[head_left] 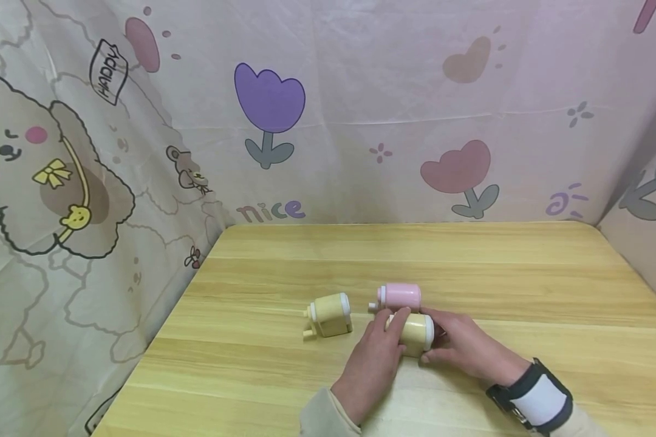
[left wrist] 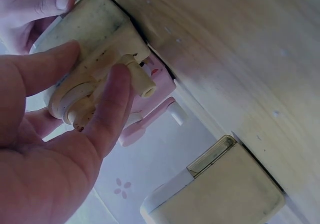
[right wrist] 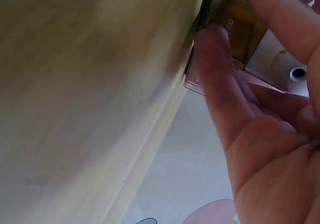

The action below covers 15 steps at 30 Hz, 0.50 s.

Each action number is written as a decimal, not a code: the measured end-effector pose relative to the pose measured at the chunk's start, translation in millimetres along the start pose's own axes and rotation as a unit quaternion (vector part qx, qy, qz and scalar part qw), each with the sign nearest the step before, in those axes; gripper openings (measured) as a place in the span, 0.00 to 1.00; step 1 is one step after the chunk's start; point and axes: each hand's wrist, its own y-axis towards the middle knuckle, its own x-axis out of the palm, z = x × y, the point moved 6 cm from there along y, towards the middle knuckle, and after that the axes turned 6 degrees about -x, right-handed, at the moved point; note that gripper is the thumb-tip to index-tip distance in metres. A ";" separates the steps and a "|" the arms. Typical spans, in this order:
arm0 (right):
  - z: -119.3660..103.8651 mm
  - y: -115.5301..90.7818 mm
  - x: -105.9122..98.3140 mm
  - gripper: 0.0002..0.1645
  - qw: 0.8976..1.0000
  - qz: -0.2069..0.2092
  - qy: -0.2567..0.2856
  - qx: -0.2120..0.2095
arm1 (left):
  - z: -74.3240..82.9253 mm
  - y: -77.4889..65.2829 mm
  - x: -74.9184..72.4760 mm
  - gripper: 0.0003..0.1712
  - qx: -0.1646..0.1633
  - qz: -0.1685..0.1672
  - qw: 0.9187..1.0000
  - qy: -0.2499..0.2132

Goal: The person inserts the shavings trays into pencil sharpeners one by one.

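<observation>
A pale yellow hand-crank pencil sharpener (head_left: 415,328) sits on the table between both hands. My left hand (head_left: 373,358) grips it at the crank end, and in the left wrist view a fingertip lies against the crank handle (left wrist: 142,82). From the other end my right hand (head_left: 467,346) holds it, one digit on the see-through shavings drawer (right wrist: 250,22) in the right wrist view. A white end face with a dark round hole (right wrist: 298,74) shows there. Just behind stands a pink sharpener (head_left: 403,295), partly covered by the hands.
A second yellow sharpener (head_left: 330,312) stands to the left, its crank facing left. The wood-grain table (head_left: 240,364) meets a printed cloth backdrop (head_left: 350,176) at the back and sides. A black and white band (head_left: 538,397) wraps the right wrist.
</observation>
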 end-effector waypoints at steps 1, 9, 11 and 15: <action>0.1 -1.0 -0.6 0.43 1.000 0.002 -0.009 -0.005 | 0.4 0.2 -0.2 0.39 0.002 0.002 1.000 -0.003; 4.6 -31.8 -20.5 0.39 0.994 0.027 -0.103 0.001 | 13.1 4.4 -0.1 0.37 0.040 -0.026 0.998 -0.034; 7.6 -44.3 -29.6 0.34 0.992 0.049 -0.120 0.009 | 19.5 8.3 2.2 0.37 0.050 -0.037 0.998 -0.029; 15.8 -64.5 -46.8 0.27 0.987 0.088 -0.128 0.030 | 34.2 21.1 8.6 0.34 0.070 -0.045 0.996 -0.016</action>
